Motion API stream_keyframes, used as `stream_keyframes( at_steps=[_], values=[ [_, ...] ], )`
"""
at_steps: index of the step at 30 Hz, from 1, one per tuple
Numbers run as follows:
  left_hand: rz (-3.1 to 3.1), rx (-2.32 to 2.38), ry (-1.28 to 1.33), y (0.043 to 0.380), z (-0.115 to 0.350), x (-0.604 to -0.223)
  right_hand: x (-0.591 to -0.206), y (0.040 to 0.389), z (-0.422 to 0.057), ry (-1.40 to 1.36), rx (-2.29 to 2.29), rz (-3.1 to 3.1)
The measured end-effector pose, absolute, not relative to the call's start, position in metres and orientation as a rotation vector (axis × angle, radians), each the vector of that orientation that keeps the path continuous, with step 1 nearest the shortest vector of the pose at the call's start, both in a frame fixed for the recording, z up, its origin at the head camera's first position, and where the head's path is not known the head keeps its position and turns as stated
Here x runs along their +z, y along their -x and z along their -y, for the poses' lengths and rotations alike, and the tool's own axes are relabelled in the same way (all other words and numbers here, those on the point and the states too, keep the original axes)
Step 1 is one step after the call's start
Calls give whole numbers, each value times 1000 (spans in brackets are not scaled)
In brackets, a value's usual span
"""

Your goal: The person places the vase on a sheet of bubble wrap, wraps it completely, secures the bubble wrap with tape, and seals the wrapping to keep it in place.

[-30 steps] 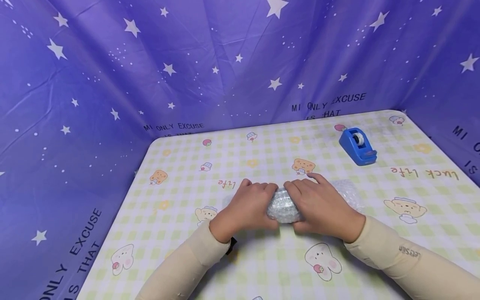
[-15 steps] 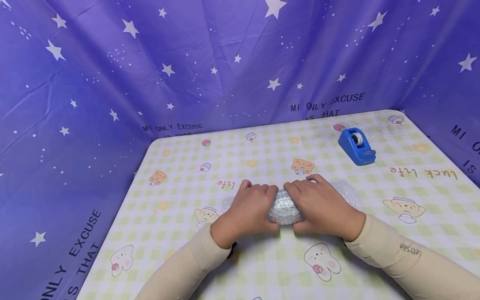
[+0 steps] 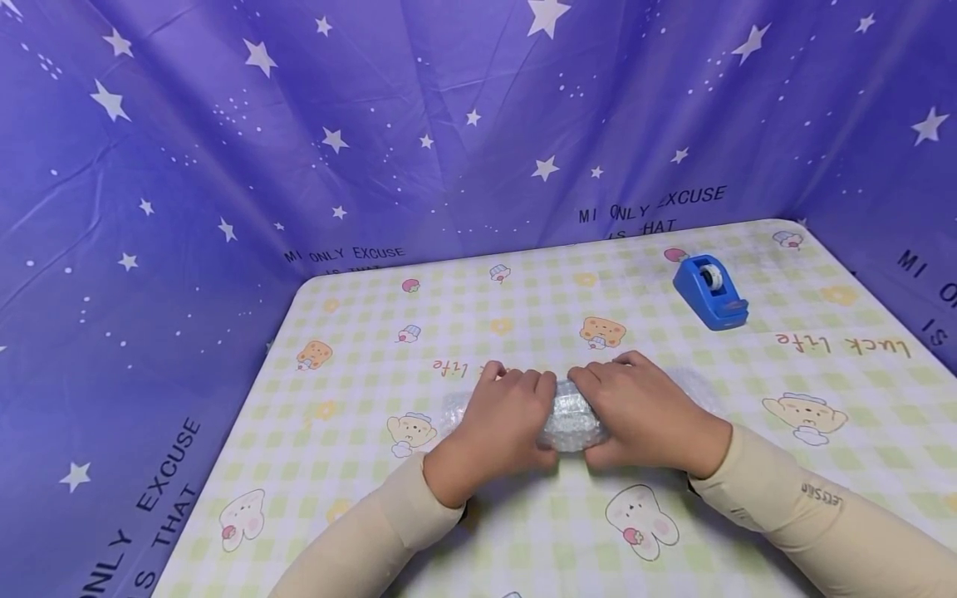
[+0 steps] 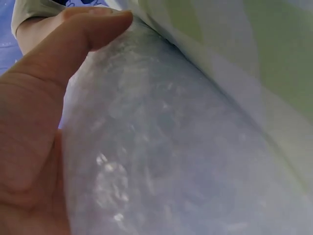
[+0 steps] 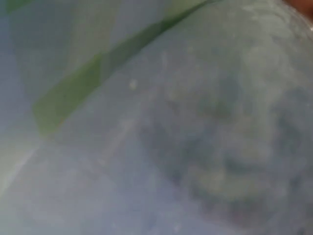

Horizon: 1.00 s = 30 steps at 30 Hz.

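Observation:
A roll of clear bubble wrap (image 3: pixel 572 419) lies crosswise on the table in the head view. My left hand (image 3: pixel 503 425) grips its left part from above, fingers over the far side and thumb on the near side. Close beside it, my right hand (image 3: pixel 645 415) holds the right part the same way. Ends of the wrap stick out past both hands. In the left wrist view, the left thumb (image 4: pixel 78 44) presses along the wrap (image 4: pixel 161 127). Darker, blurred patches show through the wrap (image 5: pixel 220 137) in the right wrist view; what lies inside cannot be made out.
A blue tape dispenser (image 3: pixel 710 292) with a roll of tape stands at the table's back right. The checked tablecloth (image 3: pixel 359 515) has printed cartoon figures. Purple star-patterned curtains (image 3: pixel 449 166) close in the back and both sides.
Both hands keep their grip and shift very slightly, with the roll coming a little nearer. More of the wrap's left end shows past my left hand, and less of its right end.

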<state>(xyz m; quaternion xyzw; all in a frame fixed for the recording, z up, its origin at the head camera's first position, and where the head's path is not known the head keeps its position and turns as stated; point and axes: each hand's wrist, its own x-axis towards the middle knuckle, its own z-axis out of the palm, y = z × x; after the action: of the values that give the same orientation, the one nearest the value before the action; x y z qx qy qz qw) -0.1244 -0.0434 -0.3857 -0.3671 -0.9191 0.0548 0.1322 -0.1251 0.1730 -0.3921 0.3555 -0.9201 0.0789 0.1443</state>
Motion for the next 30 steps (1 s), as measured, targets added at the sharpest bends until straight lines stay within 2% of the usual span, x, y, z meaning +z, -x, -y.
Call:
stream_keyframes(
  at_steps=[30],
  values=[
    [2711,112,1162,128,46,-381,-390,123,-175,-1057,271,2723]
  ],
)
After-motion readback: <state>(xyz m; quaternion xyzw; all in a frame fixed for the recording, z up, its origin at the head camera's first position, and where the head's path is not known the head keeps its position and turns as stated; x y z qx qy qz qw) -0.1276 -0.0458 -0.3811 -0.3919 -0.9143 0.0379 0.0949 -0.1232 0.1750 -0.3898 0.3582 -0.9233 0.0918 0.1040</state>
